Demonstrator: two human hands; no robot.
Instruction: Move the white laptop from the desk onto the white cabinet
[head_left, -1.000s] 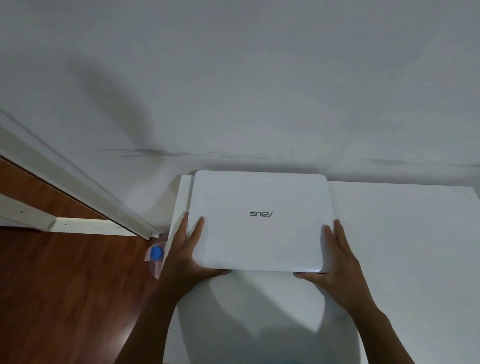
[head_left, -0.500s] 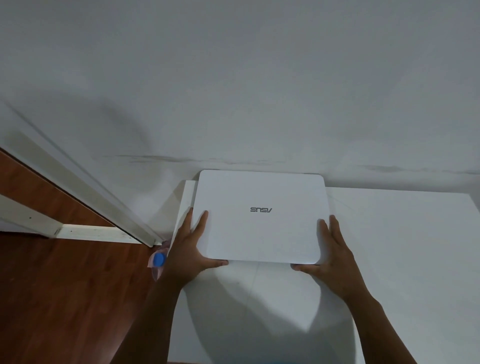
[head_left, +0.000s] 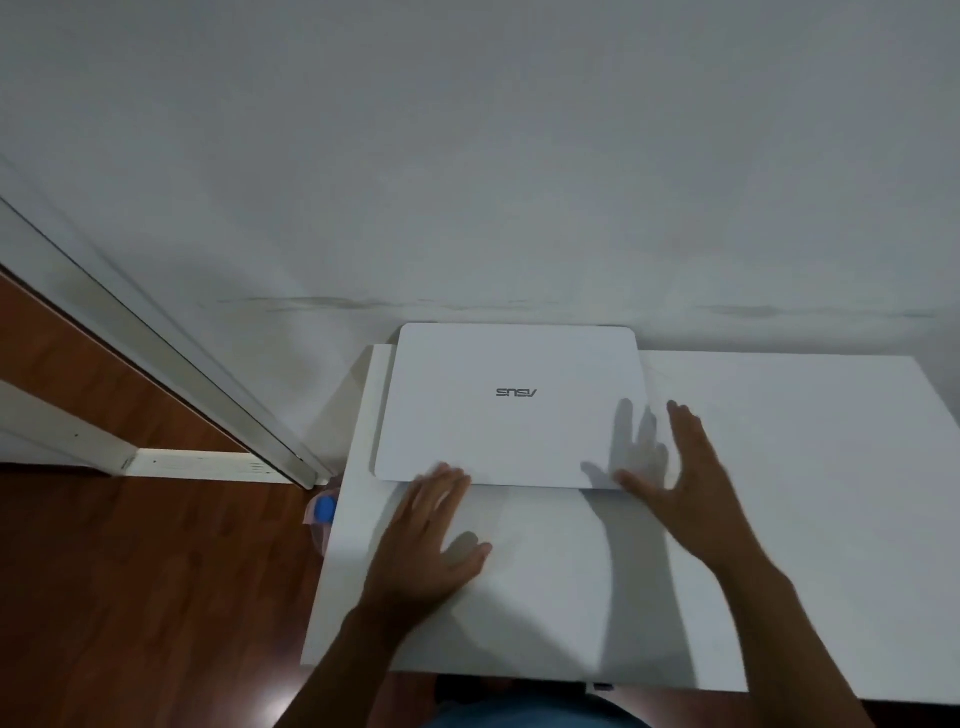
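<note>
The closed white laptop (head_left: 511, 405) lies flat on the white cabinet (head_left: 779, 493), at its back left part against the wall, logo upside down to me. My left hand (head_left: 431, 535) hovers with fingers spread just in front of the laptop's near left corner, holding nothing. My right hand (head_left: 675, 473) is open beside the laptop's near right corner, fingers apart, apart from the lid or barely at its edge.
A white wall (head_left: 467, 156) rises right behind the cabinet. To the left lie a wooden floor (head_left: 130, 597) and a white door frame (head_left: 156, 353). A blue-capped bottle in a pinkish bag (head_left: 324, 512) stands on the floor by the cabinet's left side.
Both hands have let go of the laptop and drawn back toward me with fingers spread. The laptop now rests on the cabinet top.
</note>
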